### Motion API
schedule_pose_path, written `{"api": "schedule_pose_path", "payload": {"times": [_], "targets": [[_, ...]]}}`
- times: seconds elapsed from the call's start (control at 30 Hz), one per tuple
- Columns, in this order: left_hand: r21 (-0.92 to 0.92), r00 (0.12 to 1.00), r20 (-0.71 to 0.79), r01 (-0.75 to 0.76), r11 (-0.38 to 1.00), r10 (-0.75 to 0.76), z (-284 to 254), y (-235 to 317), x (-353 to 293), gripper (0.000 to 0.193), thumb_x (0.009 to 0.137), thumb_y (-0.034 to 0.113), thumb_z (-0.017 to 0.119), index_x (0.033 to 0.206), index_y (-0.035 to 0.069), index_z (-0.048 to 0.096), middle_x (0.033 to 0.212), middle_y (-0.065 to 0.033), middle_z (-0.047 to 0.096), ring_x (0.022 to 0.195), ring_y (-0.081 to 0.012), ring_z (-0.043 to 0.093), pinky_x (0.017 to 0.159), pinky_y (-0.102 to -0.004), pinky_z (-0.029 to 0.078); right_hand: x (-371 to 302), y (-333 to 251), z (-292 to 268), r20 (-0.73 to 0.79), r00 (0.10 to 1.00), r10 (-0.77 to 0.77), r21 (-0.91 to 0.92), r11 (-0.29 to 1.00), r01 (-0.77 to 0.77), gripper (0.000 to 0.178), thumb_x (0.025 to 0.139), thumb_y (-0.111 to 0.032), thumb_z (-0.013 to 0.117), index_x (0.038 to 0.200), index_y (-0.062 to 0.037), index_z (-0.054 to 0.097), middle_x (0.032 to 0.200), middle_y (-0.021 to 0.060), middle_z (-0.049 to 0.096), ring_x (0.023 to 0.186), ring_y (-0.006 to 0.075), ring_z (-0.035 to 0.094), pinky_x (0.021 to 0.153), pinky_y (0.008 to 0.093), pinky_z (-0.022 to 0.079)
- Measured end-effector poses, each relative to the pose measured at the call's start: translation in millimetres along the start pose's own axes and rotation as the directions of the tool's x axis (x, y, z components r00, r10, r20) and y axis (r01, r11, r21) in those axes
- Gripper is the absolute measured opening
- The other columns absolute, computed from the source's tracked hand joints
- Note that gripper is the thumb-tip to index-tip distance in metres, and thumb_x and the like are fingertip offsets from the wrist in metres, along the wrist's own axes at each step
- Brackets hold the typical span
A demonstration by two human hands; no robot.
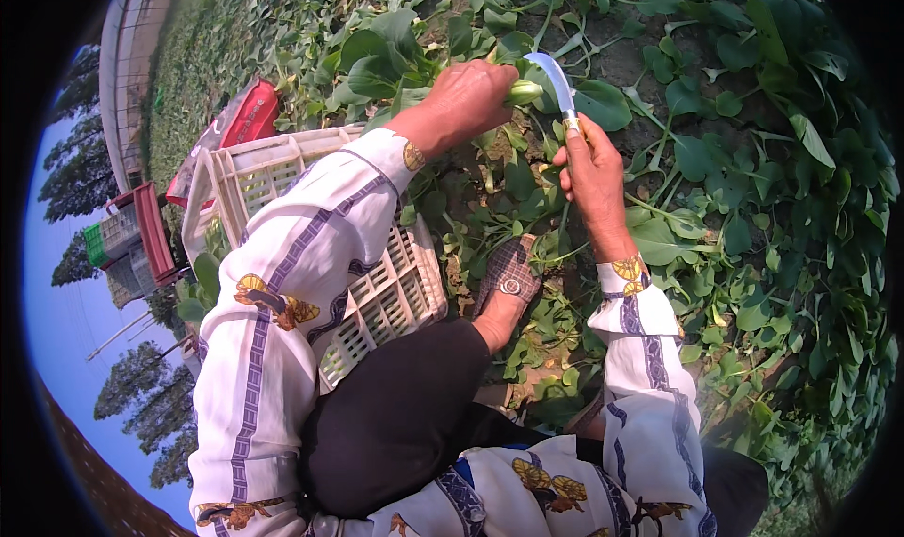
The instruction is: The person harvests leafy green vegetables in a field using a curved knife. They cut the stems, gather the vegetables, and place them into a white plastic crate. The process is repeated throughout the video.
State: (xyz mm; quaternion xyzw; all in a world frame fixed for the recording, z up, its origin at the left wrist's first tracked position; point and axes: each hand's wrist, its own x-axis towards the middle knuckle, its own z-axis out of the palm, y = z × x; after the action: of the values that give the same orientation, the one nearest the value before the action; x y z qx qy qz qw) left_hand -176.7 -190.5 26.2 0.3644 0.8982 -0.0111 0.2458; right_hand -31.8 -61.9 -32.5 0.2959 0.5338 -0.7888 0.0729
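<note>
My left hand [468, 99] is closed round a leafy green plant [384, 59]; its pale cut-looking base [524, 92] sticks out to the right of my fist, and its broad leaves spread out on the left. In my right hand [595, 175] is a small sickle [556, 78], gripped by its handle with the curved blade pointing up and left. The blade's tip is just above and right of the plant's base, and I cannot tell whether they touch. My fingers hide the middle of the plant and most of the sickle's handle.
A white plastic crate [400, 283] stands at my left, partly under my left arm, with green leaves [200, 288] at its side. Behind it lies a red and white bag [247, 118]. Low leafy plants [697, 151] cover the soil ahead and right. My shoe [508, 278] rests among them.
</note>
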Motion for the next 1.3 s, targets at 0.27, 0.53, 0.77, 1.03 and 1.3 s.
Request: {"api": "schedule_pose_path", "payload": {"times": [0.27, 0.53, 0.77, 1.03, 1.3], "targets": [[0.290, 0.983, 0.120, 0.097, 0.952, -0.136, 21.8, -111.5, -11.2, 0.020, 0.070, 0.014, 0.063, 0.084, 0.001, 0.058, 0.110, -0.0176, 0.056, 0.087, -0.0330, 0.061, 0.076, -0.0409, 0.050, 67.0, 46.3, 86.5, 0.024, 0.920, -0.391, -0.275, 0.882, 0.383, 0.018, 0.082, -0.018, 0.056, 0.090, -0.0016, 0.054, 0.071, 0.0222, 0.057, 0.070, 0.0419, 0.055, 0.062, 0.0426, 0.045], [0.207, 0.987, 0.068, 0.126, 0.970, -0.143, 29.3, -126.4, -21.5, 0.028, 0.070, 0.014, 0.067, 0.092, 0.002, 0.055, 0.111, -0.0125, 0.054, 0.090, -0.0329, 0.059, 0.078, -0.0413, 0.048, 87.2, 53.0, 105.1, 0.085, 0.947, -0.310, -0.259, 0.911, 0.322, 0.018, 0.083, -0.020, 0.054, 0.087, -0.0018, 0.055, 0.070, 0.0213, 0.056, 0.066, 0.0400, 0.055, 0.060, 0.0422, 0.043], [0.155, 0.986, 0.069, 0.141, 0.978, -0.153, 28.5, -116.5, -26.1, 0.031, 0.069, 0.014, 0.067, 0.095, 0.001, 0.056, 0.115, -0.0114, 0.053, 0.093, -0.0322, 0.058, 0.079, -0.0405, 0.048, 96.1, 66.4, 81.2, 0.301, 0.954, 0.000, -0.083, 0.996, 0.026, 0.024, 0.088, -0.023, 0.055, 0.105, -0.0076, 0.063, 0.062, -0.0043, 0.050, 0.051, 0.0036, 0.044, 0.045, 0.0212, 0.035], [-0.146, 0.987, -0.109, 0.098, 0.984, -0.114, 1.7, -57.3, -44.2, 0.038, 0.071, 0.012, 0.068, 0.108, 0.006, 0.061, 0.118, -0.0099, 0.055, 0.097, -0.0286, 0.061, 0.083, -0.0341, 0.049, 52.4, 48.5, 34.3, 0.219, 0.975, 0.041, 0.368, 0.922, -0.122, 0.039, 0.088, -0.021, 0.061, 0.122, -0.0059, 0.050, 0.063, -0.0024, 0.047, 0.041, 0.0029, 0.036, 0.036, 0.0183, 0.026], [-0.499, 0.996, -0.090, -0.065, 0.864, 0.023, -2.4, 36.4, -78.2, 0.035, 0.075, 0.006, 0.067, 0.110, 0.004, 0.060, 0.123, -0.0096, 0.055, 0.106, -0.0196, 0.058, 0.087, -0.0307, 0.047, -1.3, 14.8, -4.2, 0.235, 0.971, -0.039, 0.506, 0.858, -0.088, 0.025, 0.083, -0.017, 0.068, 0.099, -0.0013, 0.057, 0.065, -0.0023, 0.051, 0.045, 0.0026, 0.041, 0.038, 0.0167, 0.032]]}}
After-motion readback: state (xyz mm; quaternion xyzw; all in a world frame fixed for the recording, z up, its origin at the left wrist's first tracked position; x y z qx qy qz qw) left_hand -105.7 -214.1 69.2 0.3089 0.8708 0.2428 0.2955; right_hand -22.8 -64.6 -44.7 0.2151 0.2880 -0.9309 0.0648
